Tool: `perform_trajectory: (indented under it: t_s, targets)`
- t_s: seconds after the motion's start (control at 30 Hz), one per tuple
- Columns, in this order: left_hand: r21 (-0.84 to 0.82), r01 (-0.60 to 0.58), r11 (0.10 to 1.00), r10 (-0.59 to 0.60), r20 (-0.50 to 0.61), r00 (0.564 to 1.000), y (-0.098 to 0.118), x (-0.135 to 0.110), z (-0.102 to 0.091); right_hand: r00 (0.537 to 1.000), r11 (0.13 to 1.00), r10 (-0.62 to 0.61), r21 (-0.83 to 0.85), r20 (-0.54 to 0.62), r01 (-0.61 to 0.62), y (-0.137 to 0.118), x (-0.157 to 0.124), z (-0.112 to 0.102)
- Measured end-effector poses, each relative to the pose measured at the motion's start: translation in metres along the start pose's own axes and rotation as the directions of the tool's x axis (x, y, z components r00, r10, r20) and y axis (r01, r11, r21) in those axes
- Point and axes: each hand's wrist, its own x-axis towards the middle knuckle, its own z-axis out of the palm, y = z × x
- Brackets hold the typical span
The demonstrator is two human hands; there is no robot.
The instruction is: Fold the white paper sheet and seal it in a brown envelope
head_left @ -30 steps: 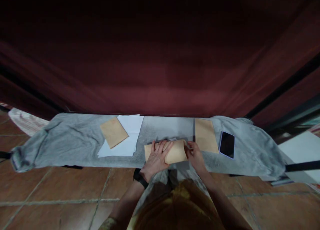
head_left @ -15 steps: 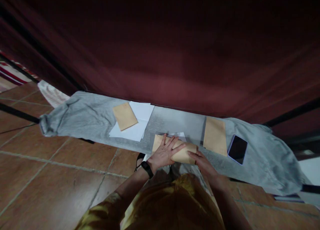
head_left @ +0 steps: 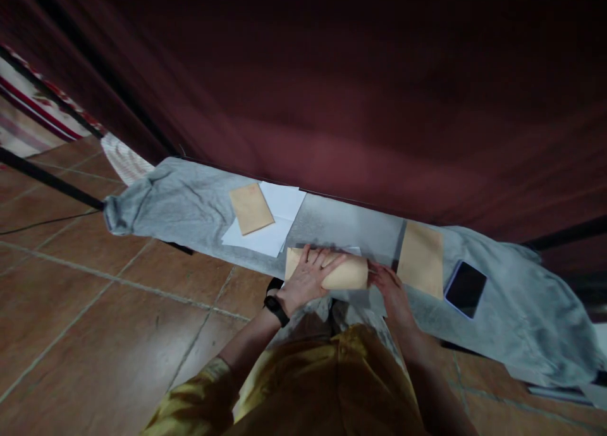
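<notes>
A brown paper envelope, bulging and curved, lies crosswise close to my body on a grey cloth. My left hand rests across its left half with the fingers spread flat on top. At the envelope's right end is my right hand, its fingers bent and closed around the edge; the fingertips are partly hidden there. White paper peeks out behind the envelope. A flat brown envelope lies to the right of my right hand. Farther left, a smaller brown envelope sits on white sheets.
The grey cloth covers a long narrow surface. A phone lies near its right side. Dark red fabric hangs along the far edge. Tiled floor shows at the left, with a dark bar crossing it.
My right hand has shifted at the envelope's right end; its thumb no longer lies on top. The left hand stays spread on it. The view has tilted slightly.
</notes>
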Motion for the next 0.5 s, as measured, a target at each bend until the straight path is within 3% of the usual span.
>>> perform_trajectory:
  t_s: [0.1, 0.17, 0.3, 0.4, 0.5]
  targets:
    - [-0.028, 0.168, 0.985, -0.168, -0.032, 0.985, -0.021, -0.026, 0.001, 0.989, 0.959, -0.112, -0.271, -0.094, 0.083, 0.001, 0.005, 0.004]
    - [-0.017, 0.246, 0.969, -0.247, -0.044, 0.968, -0.036, -0.047, 0.0, 0.98, 0.86, -0.198, -0.473, 0.036, 0.191, 0.007, 0.003, 0.016]
    - [0.064, 0.339, 0.939, -0.336, -0.054, 0.94, -0.059, -0.086, -0.002, 0.915, 0.535, -0.241, -0.742, 0.325, 0.405, 0.023, -0.011, 0.061]
    - [0.119, 0.378, 0.918, -0.373, -0.067, 0.925, -0.065, -0.105, -0.001, 0.917, 0.251, -0.165, -0.884, 0.363, 0.395, 0.03, -0.022, 0.095]
    - [0.144, 0.398, 0.906, -0.392, -0.071, 0.917, -0.064, -0.114, 0.002, 0.937, 0.131, -0.123, -0.931, 0.327, 0.342, 0.031, -0.027, 0.113]
